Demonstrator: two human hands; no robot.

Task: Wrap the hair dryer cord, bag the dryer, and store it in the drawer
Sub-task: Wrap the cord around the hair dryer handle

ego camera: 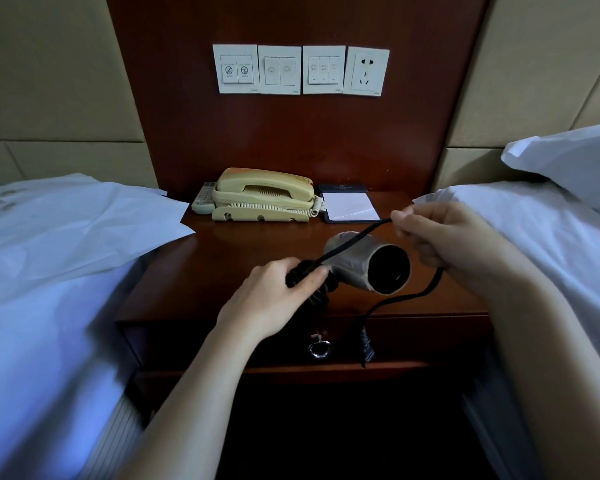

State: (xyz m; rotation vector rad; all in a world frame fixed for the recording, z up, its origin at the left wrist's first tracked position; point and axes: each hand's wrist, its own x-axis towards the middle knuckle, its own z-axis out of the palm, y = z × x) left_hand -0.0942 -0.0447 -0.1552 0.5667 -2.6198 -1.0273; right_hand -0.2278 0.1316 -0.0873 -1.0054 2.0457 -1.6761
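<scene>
A silver hair dryer point(357, 259) is held above the wooden nightstand point(229, 271), its dark nozzle facing me. My left hand point(274, 299) grips its handle, which has black cord coiled around it. The black cord point(354, 239) runs taut up and right to my right hand point(440, 237), which pinches it. From there the cord loops down over the nightstand's front, and the plug point(366, 344) hangs in front of the drawer point(222, 341). The drawer is closed, with a metal ring pull point(320, 348). A white bag point(66, 223) lies on the bed to the left.
A cream telephone point(264, 195), a remote point(203, 199) and a notepad in a dark holder point(350, 206) sit at the back of the nightstand. White-sheeted beds flank it on both sides, with a pillow point(575, 157) at right. Wall switches and a socket point(366, 72) are above.
</scene>
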